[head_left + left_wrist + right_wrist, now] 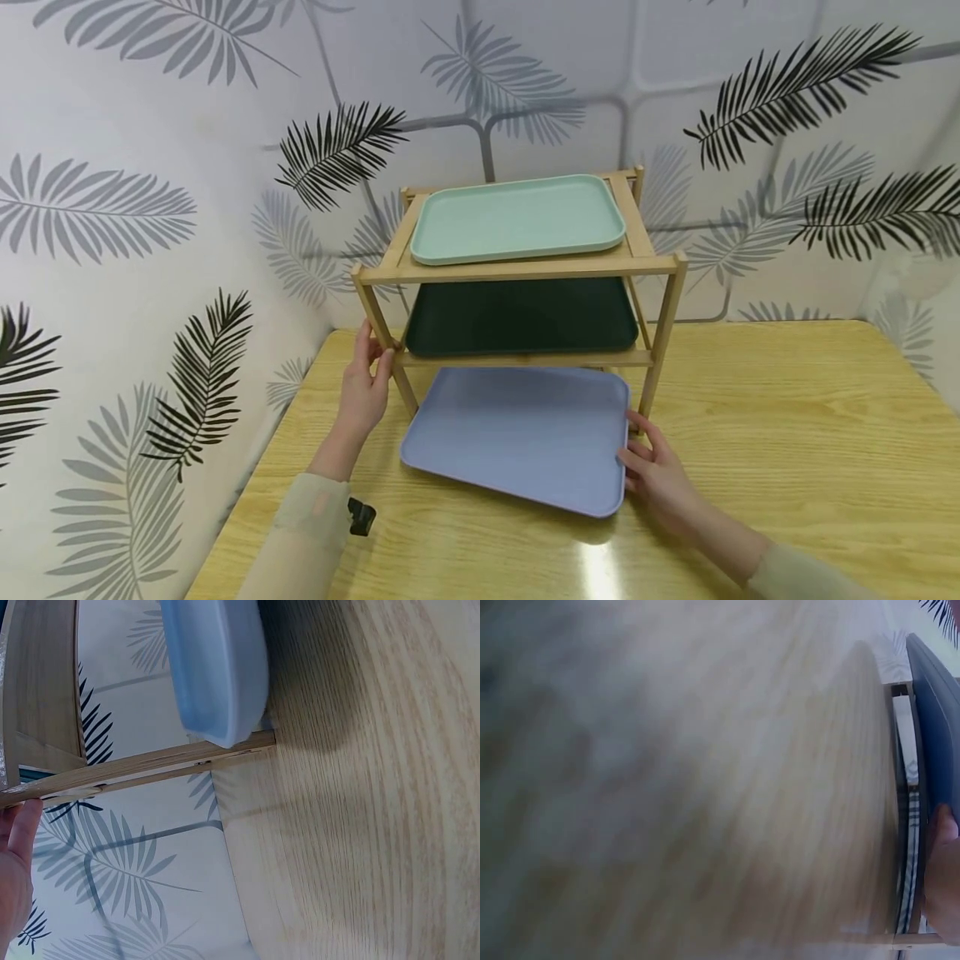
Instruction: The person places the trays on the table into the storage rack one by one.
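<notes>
A three-tier wooden rack (pixel 525 358) stands on the table, holding a mint green tray (pixel 517 218) on top and a dark green tray (pixel 521 317) in the middle. At its bottom, a lavender tray (pixel 525 442) juts out towards me, slanted, its right front corner nearest. My left hand (pixel 363 390) grips the rack's left front post at middle-shelf height; the left wrist view shows fingers (pixel 26 829) against the wood. With thumb and fingers my right hand (pixel 660 479) holds the lavender tray's right edge, beside the right front post. The lavender tray's back edge is hidden under the middle shelf.
The wood-grain table (pixel 787 442) extends to both sides of the rack. Behind and to the left are walls (pixel 225 150) with a leaf pattern. A small black device (pixel 362 517) sits at my left wrist.
</notes>
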Demonstrator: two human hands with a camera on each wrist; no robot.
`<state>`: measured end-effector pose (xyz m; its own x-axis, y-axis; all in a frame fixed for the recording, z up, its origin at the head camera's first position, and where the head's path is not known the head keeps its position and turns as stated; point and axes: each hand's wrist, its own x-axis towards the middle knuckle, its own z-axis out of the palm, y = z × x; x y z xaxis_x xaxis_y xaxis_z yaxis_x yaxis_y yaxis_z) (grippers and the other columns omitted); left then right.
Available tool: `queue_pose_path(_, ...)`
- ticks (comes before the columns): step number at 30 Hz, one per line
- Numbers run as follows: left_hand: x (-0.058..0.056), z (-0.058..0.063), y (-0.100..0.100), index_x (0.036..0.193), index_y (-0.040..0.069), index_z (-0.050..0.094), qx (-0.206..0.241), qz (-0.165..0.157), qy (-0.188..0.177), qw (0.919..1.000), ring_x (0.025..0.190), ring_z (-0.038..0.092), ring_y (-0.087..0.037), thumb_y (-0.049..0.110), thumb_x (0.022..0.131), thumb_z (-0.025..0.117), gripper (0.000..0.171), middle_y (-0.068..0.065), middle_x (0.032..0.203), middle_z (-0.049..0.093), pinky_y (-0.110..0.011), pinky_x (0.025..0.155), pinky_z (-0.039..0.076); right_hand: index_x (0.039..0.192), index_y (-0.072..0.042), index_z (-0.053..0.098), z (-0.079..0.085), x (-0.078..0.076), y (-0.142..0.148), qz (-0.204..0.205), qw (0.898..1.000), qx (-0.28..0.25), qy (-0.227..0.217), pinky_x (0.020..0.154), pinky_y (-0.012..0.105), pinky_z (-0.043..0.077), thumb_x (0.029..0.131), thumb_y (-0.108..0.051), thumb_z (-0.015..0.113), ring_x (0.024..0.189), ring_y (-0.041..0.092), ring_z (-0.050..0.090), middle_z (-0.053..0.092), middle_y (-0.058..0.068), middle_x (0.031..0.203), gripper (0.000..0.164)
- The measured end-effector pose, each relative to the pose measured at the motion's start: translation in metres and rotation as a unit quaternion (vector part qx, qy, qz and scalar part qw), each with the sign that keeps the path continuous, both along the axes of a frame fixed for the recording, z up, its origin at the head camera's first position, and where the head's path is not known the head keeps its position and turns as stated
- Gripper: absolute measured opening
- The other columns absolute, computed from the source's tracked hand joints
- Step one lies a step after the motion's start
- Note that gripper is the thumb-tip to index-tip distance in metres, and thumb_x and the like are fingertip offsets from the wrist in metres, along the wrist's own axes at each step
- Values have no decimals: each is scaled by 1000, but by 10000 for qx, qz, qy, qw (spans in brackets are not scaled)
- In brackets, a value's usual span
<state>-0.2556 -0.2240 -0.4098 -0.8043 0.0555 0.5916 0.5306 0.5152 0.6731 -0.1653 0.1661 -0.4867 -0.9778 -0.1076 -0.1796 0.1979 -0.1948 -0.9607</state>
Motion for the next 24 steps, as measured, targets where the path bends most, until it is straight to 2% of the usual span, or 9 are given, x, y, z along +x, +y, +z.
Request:
queue_pose_path(3, 0, 1, 0, 147, 1, 28, -13, 22, 8, 10000, 106, 58, -42, 0, 101, 47, 50, -27, 111, 59, -55, 81, 51, 153, -6, 16, -1, -5, -1, -165, 9995, 258, -94, 69, 25, 52, 100, 3, 44, 81, 7, 59, 58, 6, 106, 61)
queue_pose_path(7, 0, 2, 1, 147, 0, 27, 34, -7, 9, 10000, 105, 59, -42, 0, 101, 47, 50, -28, 110, 59, -55, 81, 51, 149, -1, 25, -4, -10, -3, -382, 9978, 538, 2, 67, 25, 52, 100, 4, 45, 79, 5, 58, 59, 4, 100, 54)
queue_pose_path(12, 1, 1, 2, 147, -1, 26, 69, -4, -21, 10000, 104, 59, -40, 0, 101, 47, 51, -26, 107, 59, -55, 82, 51, 146, 3, 30, -5, -13, -4, -420, 9959, 795, 141, 69, 27, 53, 100, 5, 44, 82, 6, 58, 58, 11, 104, 49)
queue_pose_path(16, 2, -1, 2, 147, 0, 27, 30, 19, -17, 10000, 104, 59, -41, 0, 101, 48, 51, -26, 108, 60, -54, 82, 51, 147, 4, 27, -3, -7, -3, -99, 9941, 1057, 238, 72, 30, 54, 100, 2, 46, 93, 16, 59, 53, 29, 118, 51)
queue_pose_path(19, 1, -1, 2, 146, 0, 28, -10, 26, 48, 10000, 103, 59, -41, 0, 100, 48, 50, -27, 108, 60, -55, 81, 51, 147, 6, 23, -1, 6, -3, 361, 9928, 1100, 292, 77, 35, 55, 98, 2, 50, 101, 27, 59, 44, 40, 128, 56)
queue_pose_path(21, 1, -1, 2, 145, -2, 28, -52, 46, 129, 9999, 102, 59, -41, -1, 100, 49, 50, -27, 107, 60, -55, 81, 51, 146, 7, 22, 0, 17, -3, 712, 9914, 1049, 329, 77, 39, 55, 96, 2, 55, 102, 32, 60, 42, 43, 127, 61)
queue_pose_path(24, 0, 0, 2, 145, -3, 29, -80, 87, 166, 9998, 102, 59, -42, -2, 100, 49, 50, -27, 108, 60, -54, 82, 51, 142, 12, 26, -2, 30, -3, 1101, 9873, 1003, 562, 72, 37, 57, 89, 7, 64, 94, 28, 63, 49, 37, 118, 65)
